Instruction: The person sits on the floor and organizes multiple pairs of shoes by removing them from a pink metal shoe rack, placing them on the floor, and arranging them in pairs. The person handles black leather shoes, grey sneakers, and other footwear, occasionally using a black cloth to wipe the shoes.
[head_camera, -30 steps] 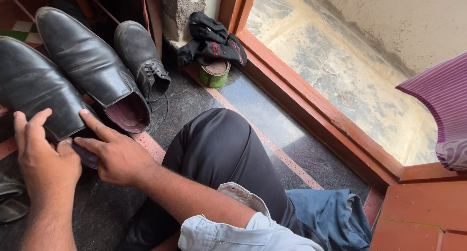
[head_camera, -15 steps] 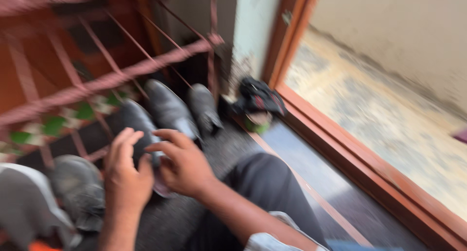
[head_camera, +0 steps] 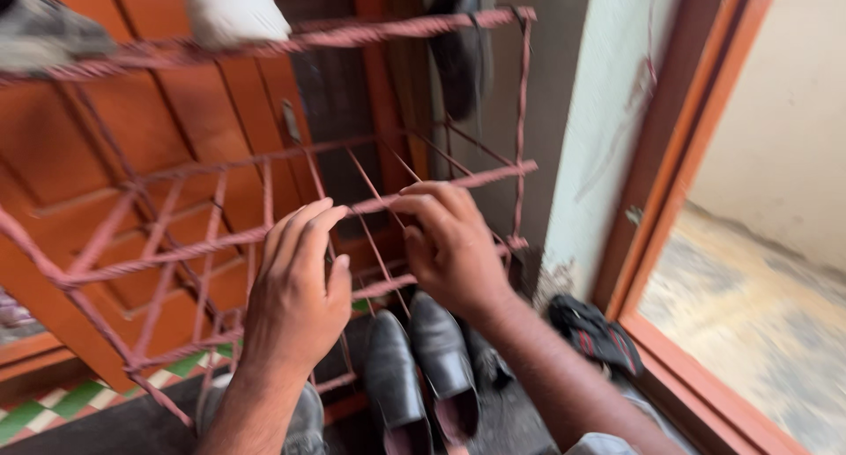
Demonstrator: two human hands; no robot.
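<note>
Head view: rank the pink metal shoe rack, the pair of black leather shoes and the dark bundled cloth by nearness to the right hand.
1. Pink metal shoe rack: touched by the right hand.
2. Pair of black leather shoes: just below.
3. Dark bundled cloth: lower right, by the doorframe.

A home entrance, it seems; pink metal shoe rack (head_camera: 264,235); black shoes (head_camera: 419,376); wooden door frame (head_camera: 679,147).

Shoes (head_camera: 421,376) on floor below rack (head_camera: 264,235); cloth (head_camera: 592,332) right.

two black shoes (head_camera: 421,376), one rack (head_camera: 220,244), two hands (head_camera: 370,270)
</note>
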